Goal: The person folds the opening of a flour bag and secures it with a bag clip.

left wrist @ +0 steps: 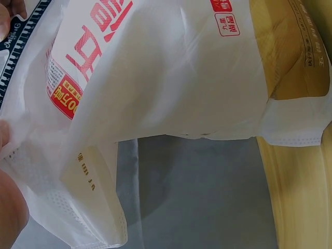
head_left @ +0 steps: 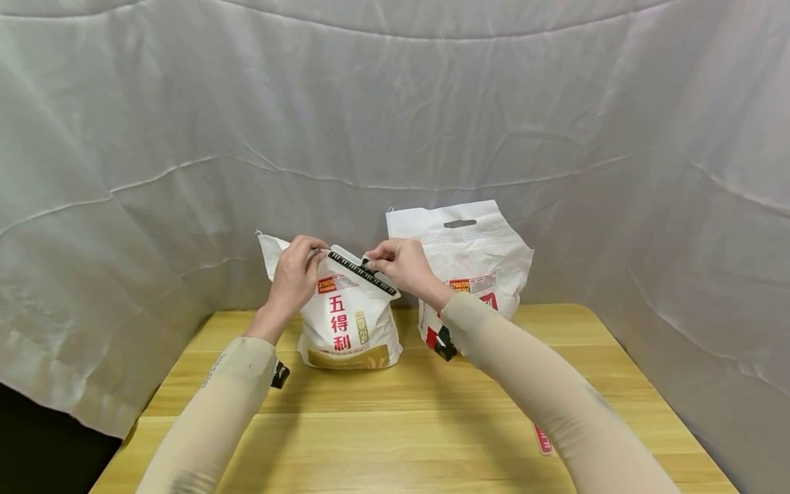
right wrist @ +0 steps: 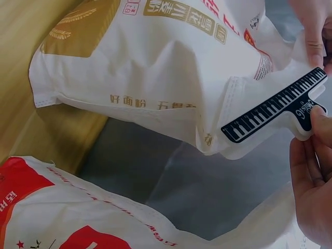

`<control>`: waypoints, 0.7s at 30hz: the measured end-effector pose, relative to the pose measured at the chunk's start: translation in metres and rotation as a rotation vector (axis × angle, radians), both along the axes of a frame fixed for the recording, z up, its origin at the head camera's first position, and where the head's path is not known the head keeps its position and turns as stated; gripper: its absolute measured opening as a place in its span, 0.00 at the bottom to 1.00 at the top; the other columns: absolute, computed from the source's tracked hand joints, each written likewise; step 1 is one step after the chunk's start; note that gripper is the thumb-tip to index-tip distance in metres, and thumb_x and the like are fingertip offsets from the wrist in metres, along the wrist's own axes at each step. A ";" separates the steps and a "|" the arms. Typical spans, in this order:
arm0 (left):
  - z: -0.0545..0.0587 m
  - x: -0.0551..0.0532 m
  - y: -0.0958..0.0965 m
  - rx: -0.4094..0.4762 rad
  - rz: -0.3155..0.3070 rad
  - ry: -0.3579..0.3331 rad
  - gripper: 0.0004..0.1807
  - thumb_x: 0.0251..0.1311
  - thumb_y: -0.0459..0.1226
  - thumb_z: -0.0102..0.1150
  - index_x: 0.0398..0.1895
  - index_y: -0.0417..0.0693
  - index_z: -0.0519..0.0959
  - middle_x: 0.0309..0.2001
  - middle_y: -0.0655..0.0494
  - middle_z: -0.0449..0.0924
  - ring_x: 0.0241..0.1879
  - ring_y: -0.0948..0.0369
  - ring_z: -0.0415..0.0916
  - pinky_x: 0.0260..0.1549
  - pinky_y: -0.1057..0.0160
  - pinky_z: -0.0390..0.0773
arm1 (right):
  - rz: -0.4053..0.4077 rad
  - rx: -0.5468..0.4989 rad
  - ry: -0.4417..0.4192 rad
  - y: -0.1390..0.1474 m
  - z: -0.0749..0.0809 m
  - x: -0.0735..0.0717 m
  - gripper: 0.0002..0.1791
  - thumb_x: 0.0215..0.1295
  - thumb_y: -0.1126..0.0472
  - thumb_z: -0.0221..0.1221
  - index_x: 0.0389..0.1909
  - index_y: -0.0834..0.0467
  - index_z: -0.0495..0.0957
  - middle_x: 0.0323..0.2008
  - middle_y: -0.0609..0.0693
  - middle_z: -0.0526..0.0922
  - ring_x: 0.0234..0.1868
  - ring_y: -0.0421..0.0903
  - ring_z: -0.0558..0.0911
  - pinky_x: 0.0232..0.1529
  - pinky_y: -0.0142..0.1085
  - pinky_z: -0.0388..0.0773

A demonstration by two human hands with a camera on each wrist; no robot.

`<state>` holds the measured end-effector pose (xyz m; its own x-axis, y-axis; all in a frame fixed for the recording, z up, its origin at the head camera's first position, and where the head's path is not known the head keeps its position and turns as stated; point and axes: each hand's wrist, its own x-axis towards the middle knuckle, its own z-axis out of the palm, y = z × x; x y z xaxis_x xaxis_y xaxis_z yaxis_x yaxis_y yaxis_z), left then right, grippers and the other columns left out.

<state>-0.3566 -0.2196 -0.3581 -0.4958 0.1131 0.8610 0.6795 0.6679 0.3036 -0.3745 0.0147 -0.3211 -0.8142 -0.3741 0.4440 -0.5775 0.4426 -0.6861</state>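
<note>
From my seat far from the table, the largest thing I see is one creased grey cloth curtain, hung behind and around one rectangular yellow-brown wood-grain table. Two plump white woven sacks stand near its back edge, apart at their bases: the white sack with red lettering and a cut-out handle slot on the right, and the white sack with red characters and a gold base band on the left. Two arms in beige sleeves reach in; the right sleeve crosses in front of the slotted sack and hides its lower part from me. Of the two bare hands, the left hand pinches the gold-banded sack's top edge, while the right hand pinches, thumb against fingers, the tab of one long black-and-white piano-keyboard clip. That clip lies slantwise across the sack's upper right edge, between the hands; whether it bites firmly I cannot tell. Smallest is one flat pinkish-red strip on the table, partly covered by the right sleeve.
</note>
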 end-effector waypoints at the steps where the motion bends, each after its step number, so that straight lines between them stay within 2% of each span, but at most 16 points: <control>1: 0.000 0.000 0.000 0.001 0.001 0.004 0.04 0.68 0.23 0.60 0.43 0.33 0.80 0.42 0.40 0.81 0.41 0.45 0.80 0.46 0.50 0.80 | 0.000 0.006 0.000 0.000 0.000 -0.001 0.06 0.60 0.68 0.72 0.38 0.62 0.89 0.39 0.55 0.91 0.33 0.46 0.88 0.31 0.27 0.78; 9: 0.001 0.000 0.003 0.029 -0.014 0.018 0.04 0.66 0.22 0.61 0.42 0.33 0.81 0.41 0.40 0.82 0.42 0.45 0.81 0.47 0.50 0.80 | -0.025 0.081 0.033 -0.001 -0.006 -0.004 0.06 0.60 0.66 0.73 0.38 0.60 0.90 0.39 0.53 0.91 0.35 0.46 0.88 0.37 0.30 0.82; 14: 0.001 -0.001 0.004 0.047 -0.002 0.005 0.04 0.67 0.22 0.61 0.42 0.33 0.81 0.41 0.40 0.82 0.43 0.45 0.81 0.49 0.50 0.80 | -0.029 0.095 0.050 -0.002 -0.005 -0.004 0.07 0.60 0.65 0.73 0.39 0.60 0.90 0.40 0.54 0.91 0.37 0.47 0.88 0.40 0.32 0.83; 21: 0.000 -0.001 0.002 0.031 0.005 0.004 0.04 0.67 0.23 0.61 0.42 0.34 0.81 0.41 0.41 0.82 0.43 0.45 0.81 0.49 0.50 0.79 | -0.018 0.142 0.044 -0.002 -0.008 -0.001 0.13 0.62 0.66 0.72 0.47 0.62 0.87 0.44 0.56 0.88 0.42 0.48 0.87 0.46 0.32 0.83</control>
<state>-0.3575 -0.2175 -0.3581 -0.4929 0.0836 0.8661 0.6776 0.6613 0.3218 -0.3759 0.0126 -0.3293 -0.8026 -0.4207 0.4229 -0.5963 0.5441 -0.5903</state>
